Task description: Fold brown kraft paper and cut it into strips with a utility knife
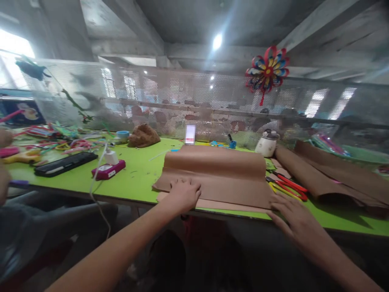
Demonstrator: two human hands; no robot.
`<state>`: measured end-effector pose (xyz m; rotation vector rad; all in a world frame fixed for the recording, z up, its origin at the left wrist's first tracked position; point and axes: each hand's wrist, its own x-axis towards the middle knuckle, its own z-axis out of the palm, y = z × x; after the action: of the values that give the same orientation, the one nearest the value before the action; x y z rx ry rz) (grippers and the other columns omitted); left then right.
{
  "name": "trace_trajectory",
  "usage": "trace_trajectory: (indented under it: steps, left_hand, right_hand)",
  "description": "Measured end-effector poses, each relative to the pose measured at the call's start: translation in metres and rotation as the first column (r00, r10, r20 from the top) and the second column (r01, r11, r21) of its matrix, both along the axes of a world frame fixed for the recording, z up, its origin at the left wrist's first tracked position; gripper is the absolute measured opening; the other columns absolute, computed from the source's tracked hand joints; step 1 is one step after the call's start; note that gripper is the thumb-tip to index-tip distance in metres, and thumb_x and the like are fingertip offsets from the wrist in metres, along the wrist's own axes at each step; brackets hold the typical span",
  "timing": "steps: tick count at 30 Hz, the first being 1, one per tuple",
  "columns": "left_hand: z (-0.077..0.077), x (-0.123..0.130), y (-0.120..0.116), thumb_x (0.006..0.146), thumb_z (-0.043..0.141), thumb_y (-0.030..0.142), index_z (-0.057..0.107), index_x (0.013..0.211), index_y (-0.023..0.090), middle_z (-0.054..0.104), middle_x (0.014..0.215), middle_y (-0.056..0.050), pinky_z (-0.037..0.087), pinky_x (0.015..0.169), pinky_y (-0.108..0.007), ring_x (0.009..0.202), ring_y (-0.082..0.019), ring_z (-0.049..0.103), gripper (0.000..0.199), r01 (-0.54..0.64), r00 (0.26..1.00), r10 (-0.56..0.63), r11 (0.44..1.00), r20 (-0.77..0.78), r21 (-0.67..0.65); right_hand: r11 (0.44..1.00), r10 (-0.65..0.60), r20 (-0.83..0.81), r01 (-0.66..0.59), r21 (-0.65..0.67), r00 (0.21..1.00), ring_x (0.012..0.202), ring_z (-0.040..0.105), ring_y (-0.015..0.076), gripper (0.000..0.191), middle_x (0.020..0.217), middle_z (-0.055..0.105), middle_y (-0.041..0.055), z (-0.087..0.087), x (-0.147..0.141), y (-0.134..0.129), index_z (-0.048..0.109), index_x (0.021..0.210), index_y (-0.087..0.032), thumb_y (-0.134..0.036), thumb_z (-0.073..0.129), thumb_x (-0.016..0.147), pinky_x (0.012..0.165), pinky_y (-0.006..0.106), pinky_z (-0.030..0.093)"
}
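A sheet of brown kraft paper (227,191), curled over at its far side, lies on the green table along the front edge. Flat on its left part rests my left hand (184,192), fingers stretched out. My right hand (291,211) is at the near right corner of the paper, fingers extended and thumb apart, touching or nearly touching the edge. Just beyond that hand lie scissors with red handles (293,183) and scissors with yellow handles (281,190). A lighter strip of paper or card (231,205) shows beneath the brown sheet's near edge.
More rolled brown paper (313,174) lies right, near a white jug-like container (267,144). Left are a purple power strip (108,169) with a hanging cable, a black case (66,164), a brown crumpled lump (144,136) and another person's hand (3,174). A mesh screen (182,97) stands behind.
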<state>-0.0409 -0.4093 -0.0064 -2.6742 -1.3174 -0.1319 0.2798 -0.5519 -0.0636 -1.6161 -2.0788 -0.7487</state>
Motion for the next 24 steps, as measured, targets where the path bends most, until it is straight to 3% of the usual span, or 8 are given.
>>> trace_trajectory:
  steps: [4, 7, 9, 12, 14, 17, 20, 24]
  left_hand:
    - [0.000, 0.001, -0.003, 0.093, 0.034, 0.039, 0.059, 0.115, 0.026, 0.058, 0.112, -0.015, 0.044, 0.075, -0.059, 0.100, -0.037, 0.055, 0.036, -0.014, 1.000, 0.014, 1.000, 0.018, 0.003]
    - [0.001, 0.001, -0.007, 0.093, 0.038, 0.039, 0.060, 0.112, 0.025, 0.059, 0.110, -0.014, 0.044, 0.076, -0.058, 0.101, -0.036, 0.055, 0.032, -0.037, 0.999, 0.036, 0.999, 0.028, 0.009]
    - [-0.001, 0.003, -0.015, 0.093, 0.040, 0.037, 0.062, 0.107, 0.024, 0.060, 0.108, -0.012, 0.045, 0.078, -0.054, 0.100, -0.033, 0.055, 0.029, 0.015, 0.999, -0.017, 0.999, 0.047, 0.034]
    - [-0.010, 0.010, -0.029, 0.095, 0.038, 0.030, 0.063, 0.099, 0.022, 0.062, 0.103, -0.007, 0.045, 0.082, -0.044, 0.098, -0.025, 0.056, 0.026, 0.274, 0.955, -0.282, 0.957, 0.090, 0.095]
    - [-0.016, 0.013, -0.039, 0.096, 0.035, 0.027, 0.063, 0.100, 0.020, 0.063, 0.102, -0.007, 0.044, 0.085, -0.040, 0.099, -0.023, 0.056, 0.029, 0.376, 0.915, -0.390, 0.918, 0.108, 0.126]
    - [-0.023, 0.007, -0.047, 0.095, 0.038, 0.040, 0.058, 0.116, 0.015, 0.059, 0.118, -0.014, 0.041, 0.093, -0.048, 0.113, -0.031, 0.051, 0.038, 0.312, 0.932, -0.329, 0.942, 0.149, 0.126]
    - [-0.023, -0.017, -0.048, 0.089, 0.044, 0.057, 0.050, 0.127, 0.011, 0.052, 0.132, -0.018, 0.034, 0.102, -0.057, 0.123, -0.038, 0.044, 0.060, 0.223, 0.953, -0.228, 0.974, 0.199, 0.044]
    - [-0.013, -0.069, -0.043, 0.089, 0.049, 0.051, 0.046, 0.134, 0.019, 0.050, 0.138, -0.008, 0.034, 0.109, -0.042, 0.126, -0.028, 0.045, 0.055, 0.305, 0.898, -0.276, 0.952, 0.342, -0.033]
  right_hand:
    - [0.965, 0.147, -0.066, -0.158, -0.211, 0.987, 0.128, 0.043, 0.0222, 0.043, 0.139, 0.051, 0.0069, 0.018, -0.074, 0.018, 0.049, 0.133, -0.022, -0.043, 0.037, 0.097, 0.102, 0.042, 0.041]
    - [0.946, 0.114, -0.099, -0.138, -0.292, 0.989, 0.122, 0.048, 0.0241, 0.044, 0.136, 0.054, 0.0052, 0.022, -0.113, 0.031, 0.045, 0.136, -0.028, -0.046, 0.036, 0.097, 0.096, 0.046, 0.044]
    - [0.951, 0.079, -0.087, -0.101, -0.292, 0.993, 0.116, 0.051, 0.0266, 0.043, 0.132, 0.056, 0.0048, 0.020, -0.125, 0.037, 0.046, 0.135, -0.032, -0.047, 0.036, 0.096, 0.091, 0.049, 0.045]
    - [0.961, 0.053, -0.027, -0.058, -0.272, 0.998, 0.108, 0.054, 0.0297, 0.040, 0.126, 0.059, 0.0055, 0.016, -0.131, 0.042, 0.052, 0.129, -0.036, -0.049, 0.037, 0.095, 0.081, 0.051, 0.048]
    - [0.968, 0.039, 0.007, -0.036, -0.248, 0.999, 0.104, 0.054, 0.0313, 0.039, 0.121, 0.061, 0.0069, 0.013, -0.130, 0.042, 0.055, 0.127, -0.035, -0.050, 0.039, 0.094, 0.075, 0.050, 0.049]
    - [0.978, 0.051, 0.034, -0.043, -0.204, 0.998, 0.104, 0.055, 0.0332, 0.043, 0.122, 0.061, 0.0081, 0.005, -0.124, 0.041, 0.053, 0.130, -0.035, -0.052, 0.039, 0.093, 0.072, 0.050, 0.050]
    - [0.982, 0.095, 0.043, -0.086, -0.168, 0.995, 0.107, 0.054, 0.0350, 0.045, 0.127, 0.059, 0.0080, -0.002, -0.114, 0.039, 0.053, 0.130, -0.032, -0.052, 0.038, 0.093, 0.075, 0.055, 0.050]
    - [0.976, 0.179, -0.022, -0.181, -0.124, 0.984, 0.112, 0.053, 0.0317, 0.039, 0.128, 0.057, 0.0083, -0.006, -0.106, 0.035, 0.054, 0.128, -0.031, -0.047, 0.043, 0.093, 0.087, 0.055, 0.047]
